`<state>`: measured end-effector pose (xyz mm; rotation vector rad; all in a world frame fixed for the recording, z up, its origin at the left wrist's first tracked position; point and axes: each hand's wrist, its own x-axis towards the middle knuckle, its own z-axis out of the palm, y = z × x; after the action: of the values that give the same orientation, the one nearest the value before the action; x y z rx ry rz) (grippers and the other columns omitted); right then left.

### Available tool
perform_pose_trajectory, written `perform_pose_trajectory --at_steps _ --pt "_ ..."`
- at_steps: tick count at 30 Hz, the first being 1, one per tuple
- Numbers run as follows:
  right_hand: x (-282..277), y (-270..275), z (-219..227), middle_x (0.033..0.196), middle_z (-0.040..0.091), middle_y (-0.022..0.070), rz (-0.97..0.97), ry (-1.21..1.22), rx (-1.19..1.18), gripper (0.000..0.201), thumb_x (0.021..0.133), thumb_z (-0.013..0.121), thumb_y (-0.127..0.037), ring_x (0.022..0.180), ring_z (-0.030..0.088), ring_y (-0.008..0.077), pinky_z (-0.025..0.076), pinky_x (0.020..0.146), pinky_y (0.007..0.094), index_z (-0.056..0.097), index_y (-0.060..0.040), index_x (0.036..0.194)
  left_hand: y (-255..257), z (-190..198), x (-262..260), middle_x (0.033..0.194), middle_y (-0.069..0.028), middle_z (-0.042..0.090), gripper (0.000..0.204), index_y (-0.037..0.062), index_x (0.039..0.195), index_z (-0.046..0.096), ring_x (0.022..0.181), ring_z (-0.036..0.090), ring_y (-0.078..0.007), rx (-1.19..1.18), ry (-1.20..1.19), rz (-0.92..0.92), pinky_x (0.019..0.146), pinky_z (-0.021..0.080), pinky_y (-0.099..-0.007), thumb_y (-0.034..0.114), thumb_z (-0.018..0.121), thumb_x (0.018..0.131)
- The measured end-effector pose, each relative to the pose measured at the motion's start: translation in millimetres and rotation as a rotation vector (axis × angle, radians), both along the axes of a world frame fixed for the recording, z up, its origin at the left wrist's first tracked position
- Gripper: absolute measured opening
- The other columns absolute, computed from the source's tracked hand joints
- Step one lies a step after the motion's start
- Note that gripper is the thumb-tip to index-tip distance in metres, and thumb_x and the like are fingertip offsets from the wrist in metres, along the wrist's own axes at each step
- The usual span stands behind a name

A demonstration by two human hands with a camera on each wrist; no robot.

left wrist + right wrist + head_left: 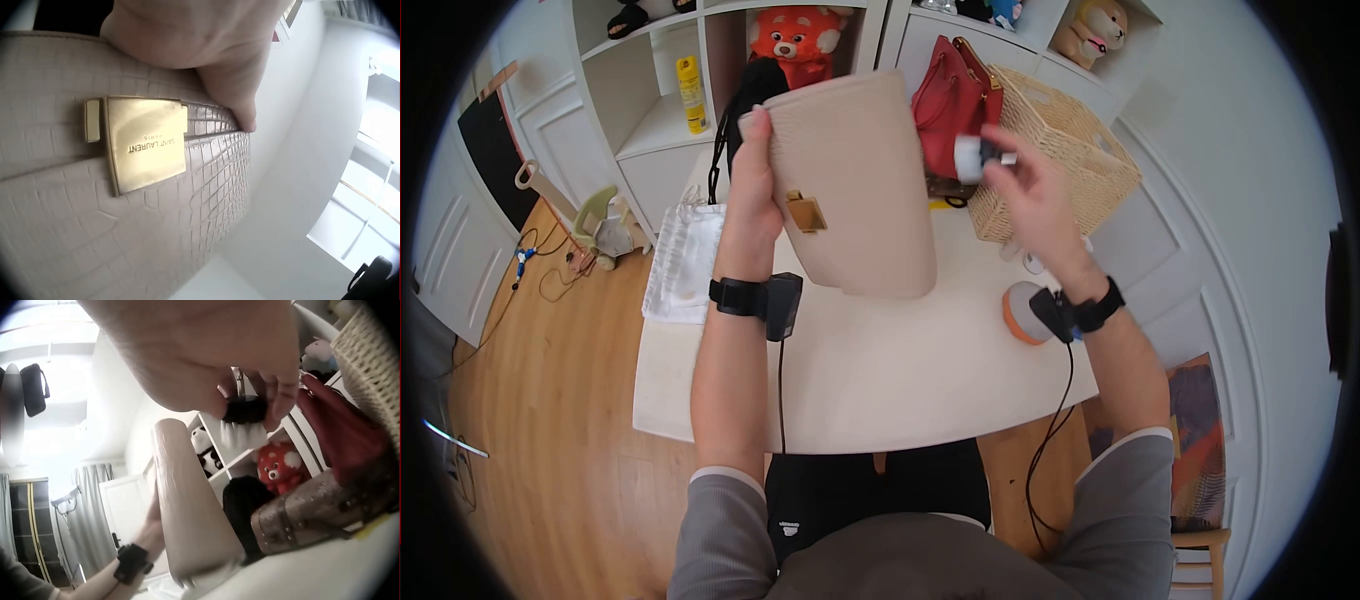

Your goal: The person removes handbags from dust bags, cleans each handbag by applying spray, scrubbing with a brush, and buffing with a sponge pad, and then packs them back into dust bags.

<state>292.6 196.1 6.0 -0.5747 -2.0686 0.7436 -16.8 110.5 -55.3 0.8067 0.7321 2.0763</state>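
Observation:
My left hand grips a beige handbag by one side and holds it up over the table, front turned toward me. In the left wrist view, the bag has a crocodile-pattern surface and a gold clasp; the thumb presses along its edge. To the right of the bag, my right hand pinches a small brush with white bristles and a black body. A gap separates the brush from the bag in the head view. Both brush and right hand are blurred there.
Behind the white table are shelves. A red handbag and wicker basket stand at the back right, with a brown studded bag nearby. White cloth lies left; a grey-and-orange round object sits by my right wrist.

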Motion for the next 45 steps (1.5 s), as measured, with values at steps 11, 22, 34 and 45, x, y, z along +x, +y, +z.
perform_pose_trajectory --at_steps 11,22,34,45 --pt "-1.6 -27.2 -22.3 0.110 0.073 0.0020 0.265 -0.201 -0.310 0.042 0.102 0.062 0.002 0.096 0.063 0.0072 0.054 0.086 0.0260 0.064 -0.0004 0.144 1.6 2.5 24.1 0.149 -0.0095 0.061 0.075 0.0093 0.152 0.053 0.137 0.059 -0.0252 0.072 -0.191 -0.170 0.115 0.048 -0.0421 0.069 0.047 0.107" --pt "40.2 -14.8 -87.1 0.116 0.073 0.0255 0.005 -0.631 0.098 0.033 0.096 0.070 -0.005 0.105 0.072 0.0380 0.056 0.092 0.0424 0.067 0.0024 0.129 5.4 -0.9 -7.6 0.147 -0.0090 0.062 0.070 0.0082 0.150 0.053 0.135 0.059 -0.0253 0.110 -0.166 0.131 0.114 0.049 -0.0416 0.064 0.048 0.108" --pt "43.4 45.7 -136.3 0.118 0.070 0.0292 -0.312 -0.954 0.039 0.037 0.091 0.073 -0.010 0.112 0.069 0.0442 0.056 0.095 0.0515 0.061 0.0025 0.124 10.8 -0.7 37.1 0.120 -0.0058 0.072 0.043 0.0022 0.128 0.064 0.109 0.067 -0.0144 0.008 0.018 0.237 0.097 0.053 -0.0328 0.037 0.074 0.103" --pt "-0.1 5.4 -57.8 0.125 0.070 0.0257 0.036 0.087 -0.187 0.053 0.091 0.081 -0.021 0.117 0.070 0.0317 0.055 0.099 0.0388 0.060 0.0024 0.134 22.6 -16.9 51.3 0.139 -0.0082 0.065 0.070 0.0039 0.143 0.057 0.132 0.058 -0.0227 0.017 -0.097 0.113 0.113 0.045 -0.0376 0.063 0.054 0.106"
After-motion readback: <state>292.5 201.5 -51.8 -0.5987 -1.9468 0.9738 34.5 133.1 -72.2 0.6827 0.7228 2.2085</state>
